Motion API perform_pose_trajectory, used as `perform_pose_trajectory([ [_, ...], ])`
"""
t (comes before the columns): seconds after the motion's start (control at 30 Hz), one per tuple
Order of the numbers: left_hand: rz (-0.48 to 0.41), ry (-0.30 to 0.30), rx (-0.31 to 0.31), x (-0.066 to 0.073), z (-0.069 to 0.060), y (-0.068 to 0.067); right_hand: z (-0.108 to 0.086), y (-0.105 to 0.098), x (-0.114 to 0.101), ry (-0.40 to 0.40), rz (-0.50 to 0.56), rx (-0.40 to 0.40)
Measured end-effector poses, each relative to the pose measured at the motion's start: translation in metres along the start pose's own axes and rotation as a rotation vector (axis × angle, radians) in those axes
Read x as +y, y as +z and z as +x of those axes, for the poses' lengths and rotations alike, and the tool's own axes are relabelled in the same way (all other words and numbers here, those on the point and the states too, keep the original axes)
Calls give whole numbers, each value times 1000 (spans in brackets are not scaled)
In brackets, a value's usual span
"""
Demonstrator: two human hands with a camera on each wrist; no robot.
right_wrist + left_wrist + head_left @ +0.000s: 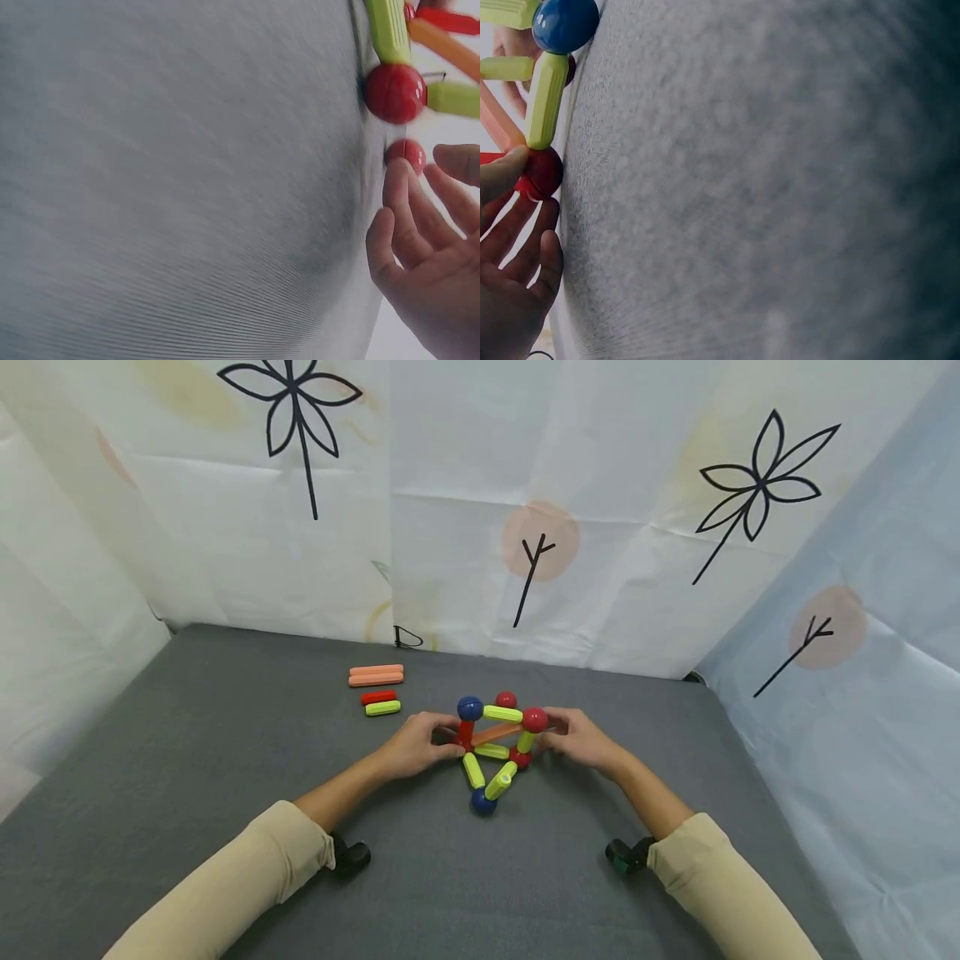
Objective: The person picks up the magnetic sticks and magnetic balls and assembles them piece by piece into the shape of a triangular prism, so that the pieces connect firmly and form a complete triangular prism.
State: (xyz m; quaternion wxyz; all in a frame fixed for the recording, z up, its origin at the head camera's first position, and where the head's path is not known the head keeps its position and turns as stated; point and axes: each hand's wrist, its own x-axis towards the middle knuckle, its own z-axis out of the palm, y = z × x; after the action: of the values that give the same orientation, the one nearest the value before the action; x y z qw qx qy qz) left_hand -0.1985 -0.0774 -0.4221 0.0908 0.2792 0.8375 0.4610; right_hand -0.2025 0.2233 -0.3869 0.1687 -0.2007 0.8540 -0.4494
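A frame of ribbed magnetic sticks and balls stands mid-table. My left hand (416,745) pinches its lower left red ball (541,174) between thumb and fingers. From that ball, a red stick (467,732) rises to a blue ball (470,708), and an orange stick (497,734) slants right. The right hand (581,739) is beside the upper right red ball (535,720), its fingers loosely bent with nothing seen between them; contact is unclear. Below sits the lower right red ball (396,94). Nearest me, a second blue ball (483,802) joins yellow-green sticks (474,771).
Behind the frame lies another red ball (506,699). To the back left are two loose orange sticks (376,675), a short red stick (378,697) and a yellow-green stick (383,708). A patterned white cloth (465,485) hangs behind the grey table (480,893).
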Motion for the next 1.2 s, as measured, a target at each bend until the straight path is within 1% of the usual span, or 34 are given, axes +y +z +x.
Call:
perform_pose_trajectory([
  [0.07, 9, 3, -5, -1, 1, -1, 7, -4, 0, -9, -41, 48],
  [0.17, 18, 7, -9, -1, 1, -2, 19, -7, 0, -43, -111, 83],
  [0.23, 20, 7, -10, -1, 2, -3, 26, -8, -1, -49, -125, 86],
  [0.4, 31, 18, -18, -1, 3, -3, 40, -4, -4, -19, -102, 90],
  [0.57, 33, 26, -22, -2, 4, -2, 48, 0, -3, -65, -101, 83],
  [0.67, 36, 30, -24, -3, 4, -1, 52, 1, 0, -79, -151, 76],
  [0.8, 31, 28, -31, -3, 5, -1, 54, 4, 1, -78, -209, 84],
  [1.0, 28, 17, -34, -2, 5, -2, 52, 8, -2, -96, -203, 106],
  [1.1, 31, 14, -34, -2, 4, -3, 46, 6, -2, -83, -173, 138],
  [1.2, 30, 16, -36, -3, 4, -4, 36, 2, -2, -69, -145, 201],
])
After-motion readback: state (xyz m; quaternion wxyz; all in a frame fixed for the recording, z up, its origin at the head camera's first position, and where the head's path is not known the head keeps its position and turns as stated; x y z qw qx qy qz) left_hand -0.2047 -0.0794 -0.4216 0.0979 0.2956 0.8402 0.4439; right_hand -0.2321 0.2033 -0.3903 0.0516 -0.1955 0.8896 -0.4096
